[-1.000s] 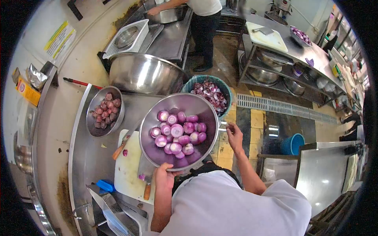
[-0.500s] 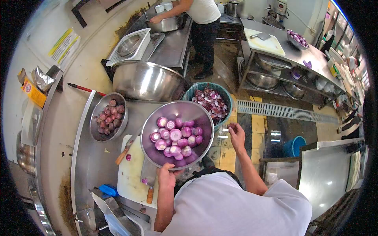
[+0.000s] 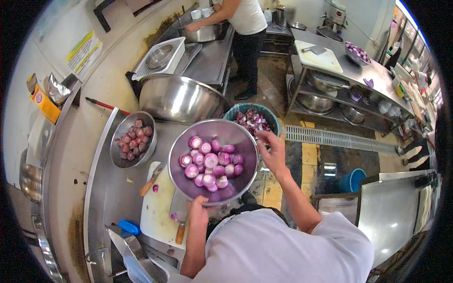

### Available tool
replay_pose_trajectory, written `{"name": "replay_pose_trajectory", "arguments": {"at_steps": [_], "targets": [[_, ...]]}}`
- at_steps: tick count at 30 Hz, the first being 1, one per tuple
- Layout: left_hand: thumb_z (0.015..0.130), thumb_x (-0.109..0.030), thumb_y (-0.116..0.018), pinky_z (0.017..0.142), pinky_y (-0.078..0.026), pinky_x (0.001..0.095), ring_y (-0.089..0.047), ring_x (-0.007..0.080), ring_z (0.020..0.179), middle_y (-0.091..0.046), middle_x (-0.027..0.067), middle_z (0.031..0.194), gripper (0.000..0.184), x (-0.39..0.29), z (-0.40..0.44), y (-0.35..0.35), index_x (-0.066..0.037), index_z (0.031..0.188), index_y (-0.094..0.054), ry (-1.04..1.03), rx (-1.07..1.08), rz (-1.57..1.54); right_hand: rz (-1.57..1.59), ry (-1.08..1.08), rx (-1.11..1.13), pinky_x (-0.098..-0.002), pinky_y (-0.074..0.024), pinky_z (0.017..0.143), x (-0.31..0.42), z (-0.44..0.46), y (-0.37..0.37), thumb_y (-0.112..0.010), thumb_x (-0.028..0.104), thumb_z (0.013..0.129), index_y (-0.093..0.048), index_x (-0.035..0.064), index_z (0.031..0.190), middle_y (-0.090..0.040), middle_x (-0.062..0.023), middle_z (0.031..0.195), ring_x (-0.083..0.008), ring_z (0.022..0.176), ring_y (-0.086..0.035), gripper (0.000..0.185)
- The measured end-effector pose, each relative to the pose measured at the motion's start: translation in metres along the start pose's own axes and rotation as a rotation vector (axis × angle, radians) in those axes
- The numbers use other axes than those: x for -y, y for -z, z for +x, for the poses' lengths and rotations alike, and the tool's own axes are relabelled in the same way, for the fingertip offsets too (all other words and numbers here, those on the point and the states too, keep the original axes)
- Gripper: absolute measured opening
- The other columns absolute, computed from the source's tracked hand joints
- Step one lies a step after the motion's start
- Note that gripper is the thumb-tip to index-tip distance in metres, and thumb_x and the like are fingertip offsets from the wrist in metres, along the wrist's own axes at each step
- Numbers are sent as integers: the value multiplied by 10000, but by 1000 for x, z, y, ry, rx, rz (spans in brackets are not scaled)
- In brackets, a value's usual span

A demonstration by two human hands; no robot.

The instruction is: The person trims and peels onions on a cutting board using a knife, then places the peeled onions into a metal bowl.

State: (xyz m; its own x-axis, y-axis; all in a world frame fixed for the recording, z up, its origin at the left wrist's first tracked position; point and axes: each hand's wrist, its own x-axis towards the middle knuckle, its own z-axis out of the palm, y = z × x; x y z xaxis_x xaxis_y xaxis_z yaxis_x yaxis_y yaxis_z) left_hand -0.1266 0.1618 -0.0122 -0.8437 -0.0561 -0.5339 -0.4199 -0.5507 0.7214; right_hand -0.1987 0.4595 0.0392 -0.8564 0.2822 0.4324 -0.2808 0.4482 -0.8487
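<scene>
A large steel bowl [image 3: 188,129] of peeled red onions [image 3: 211,160] is held up in front of me, above the counter's edge. My left hand [image 3: 197,211] grips its near rim, thumb over the edge. By the bowl's right rim is my right hand [image 3: 273,153], fingers curved and apart; whether the fingertips touch the rim I cannot tell. Beneath the bowl lies a white cutting board [image 3: 158,214] with a wood-handled cleaver [image 3: 180,232] and a small knife [image 3: 147,187]. Left of it stands a smaller steel bowl [image 3: 118,158] of unpeeled onions [image 3: 136,140].
Behind the bowl is a green bin [image 3: 275,118] of onion skins. A big steel basin [image 3: 181,96] stands beyond the counter. Another person [image 3: 245,23] works at the back bench. A drain grate [image 3: 330,137] crosses the floor; a blue bucket [image 3: 352,180] stands right.
My right hand has moved left and up, from open air to the bowl's right rim. My left hand keeps its hold, and the bowl has barely moved.
</scene>
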Motion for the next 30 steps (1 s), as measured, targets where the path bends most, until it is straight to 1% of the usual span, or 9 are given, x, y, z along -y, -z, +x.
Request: {"name": "replay_pose_trajectory", "arguments": {"at_steps": [6, 8, 11, 16, 19, 22, 23, 28, 30], "targets": [[691, -28, -627, 629, -632, 532, -682, 359, 864, -639, 167, 1081, 552, 10, 31, -24, 14, 1233, -535, 91, 16, 18, -18, 289, 322, -404, -517, 952, 43, 25, -32, -729, 123, 848, -657, 7, 1160, -677, -179, 1106, -322, 1053, -665, 341], [683, -26, -616, 628, -633, 539, -682, 364, 847, -636, 164, 1069, 593, 7, 16, -36, 6, 1266, -516, 15, 74, -21, -66, 287, 492, -467, -459, 1041, 34, 35, -32, -785, 245, 807, -615, 59, 1276, -584, -227, 1299, -395, 1215, -561, 532], [653, -17, -590, 596, -640, 489, -691, 323, 817, -635, 140, 1068, 633, 3, 0, -13, -17, 1282, -517, 103, -12, 41, -527, 341, 846, -656, -353, 1090, 46, 35, -29, -909, 474, 582, -415, 251, 1501, -233, -247, 1578, -520, 1402, -302, 1066], [634, -12, -595, 554, -632, 457, -692, 271, 799, -644, 107, 967, 577, 2, -2, -48, 7, 1211, -564, -50, 28, 156, -754, 283, 1150, -799, -296, 1032, 22, 22, -55, -950, 473, 457, -241, 371, 1575, -245, -235, 1572, -564, 1441, -206, 1328], [632, -6, -604, 541, -580, 387, -643, 223, 684, -613, 67, 880, 499, 4, -6, -38, 12, 1131, -599, -121, 6, 125, -971, 319, 1072, -872, -291, 936, 34, 5, -64, -948, 416, 455, -341, 424, 1520, -284, -234, 1546, -521, 1441, -250, 1226], [647, -28, -601, 485, -567, 391, -666, 238, 702, -629, 67, 829, 443, -4, -7, -20, 19, 1088, -594, -50, -33, 154, -808, 490, 964, -808, -372, 909, 11, -10, -70, -863, 256, 638, -491, 362, 1422, -364, -214, 1468, -436, 1314, -442, 874], [651, -30, -602, 464, -566, 399, -674, 252, 712, -639, 83, 859, 462, -8, -12, -19, 21, 1111, -583, -44, -40, 128, -799, 587, 975, -674, -430, 968, 29, -2, -63, -801, 175, 716, -568, 306, 1364, -434, -203, 1401, -406, 1247, -501, 701], [658, -33, -612, 488, -587, 437, -685, 283, 747, -654, 109, 954, 524, 1, -13, 29, 18, 1176, -556, -99, -182, -75, -216, 613, 1137, -426, -475, 1017, 36, 40, -81, -729, 71, 783, -700, 162, 1216, -548, -181, 1277, -372, 1215, -537, 443], [681, -46, -619, 652, -612, 522, -671, 316, 857, -648, 132, 1079, 425, 0, -18, 57, 5, 1101, -576, -46, -176, -227, -11, 591, 1023, -457, -510, 936, 69, 53, -99, -713, 67, 801, -689, 114, 1229, -584, -199, 1224, -393, 1106, -604, 431]]}}
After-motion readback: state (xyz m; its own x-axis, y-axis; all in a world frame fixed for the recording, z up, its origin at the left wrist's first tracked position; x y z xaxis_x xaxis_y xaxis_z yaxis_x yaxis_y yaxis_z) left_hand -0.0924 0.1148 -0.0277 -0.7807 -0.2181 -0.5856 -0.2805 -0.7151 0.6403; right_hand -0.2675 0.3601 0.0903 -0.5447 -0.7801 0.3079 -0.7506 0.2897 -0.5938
